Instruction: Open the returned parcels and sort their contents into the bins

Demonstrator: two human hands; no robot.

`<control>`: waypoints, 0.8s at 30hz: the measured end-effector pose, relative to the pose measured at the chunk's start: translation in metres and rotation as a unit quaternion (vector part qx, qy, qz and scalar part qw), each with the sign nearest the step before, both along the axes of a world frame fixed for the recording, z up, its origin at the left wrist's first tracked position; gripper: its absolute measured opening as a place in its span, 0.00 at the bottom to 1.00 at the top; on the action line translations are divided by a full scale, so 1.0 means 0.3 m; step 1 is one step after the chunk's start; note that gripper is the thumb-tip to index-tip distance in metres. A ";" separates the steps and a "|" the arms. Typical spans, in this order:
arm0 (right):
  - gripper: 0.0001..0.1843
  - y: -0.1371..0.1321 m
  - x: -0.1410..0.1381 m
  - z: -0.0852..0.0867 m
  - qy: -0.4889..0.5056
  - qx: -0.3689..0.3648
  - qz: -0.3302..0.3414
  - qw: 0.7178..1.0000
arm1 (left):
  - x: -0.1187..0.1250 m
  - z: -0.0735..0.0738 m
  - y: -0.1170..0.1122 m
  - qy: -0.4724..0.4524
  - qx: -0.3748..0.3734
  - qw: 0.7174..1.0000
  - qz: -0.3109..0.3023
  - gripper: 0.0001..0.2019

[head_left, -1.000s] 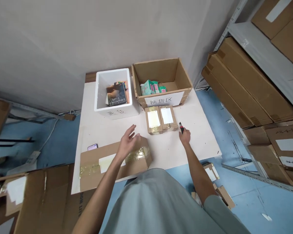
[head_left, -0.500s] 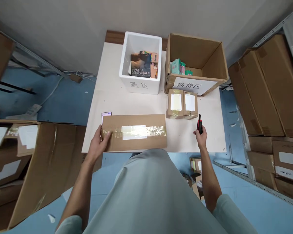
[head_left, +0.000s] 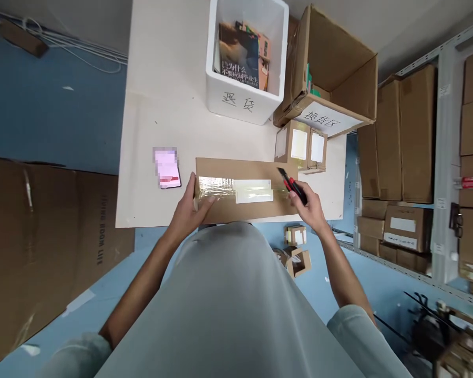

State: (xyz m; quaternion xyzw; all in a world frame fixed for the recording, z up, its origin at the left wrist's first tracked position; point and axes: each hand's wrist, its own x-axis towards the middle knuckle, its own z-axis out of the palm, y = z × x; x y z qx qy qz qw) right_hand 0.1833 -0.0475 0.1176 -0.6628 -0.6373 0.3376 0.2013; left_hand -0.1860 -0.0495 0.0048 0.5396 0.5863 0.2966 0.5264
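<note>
The long taped parcel (head_left: 256, 207) lies flat at the near edge of the desk (head_left: 161, 110), straight before the person. The left grip (head_left: 189, 202) clasps the parcel's left end, thumb along the edge and fingers curled on the shiny tape. The right grip (head_left: 310, 206) is closed round a red and black knife (head_left: 292, 185), whose tip points over the parcel's right end. A phone (head_left: 166, 169) lies just left of the parcel. Two small boxes (head_left: 307, 149) stand just behind it, before a white tub (head_left: 244, 102) and an open carton (head_left: 327, 119).

Left of the long parcel (head_left: 246, 191), a phone (head_left: 167, 169); behind it, two small parcels (head_left: 301, 149).
</note>
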 end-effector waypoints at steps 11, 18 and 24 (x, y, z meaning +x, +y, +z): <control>0.29 0.144 -0.469 0.101 -0.355 -0.075 0.353 0.863 | -0.087 -0.058 0.054 -0.063 0.059 0.995 -0.043 0.31; 0.29 0.195 -0.578 0.122 -0.429 -0.107 0.401 0.802 | -0.097 -0.082 0.062 -0.096 0.058 0.993 -0.045 0.29; 0.28 0.196 -0.584 0.121 -0.443 -0.120 0.406 0.790 | -0.095 -0.091 0.058 -0.098 0.055 0.992 -0.048 0.28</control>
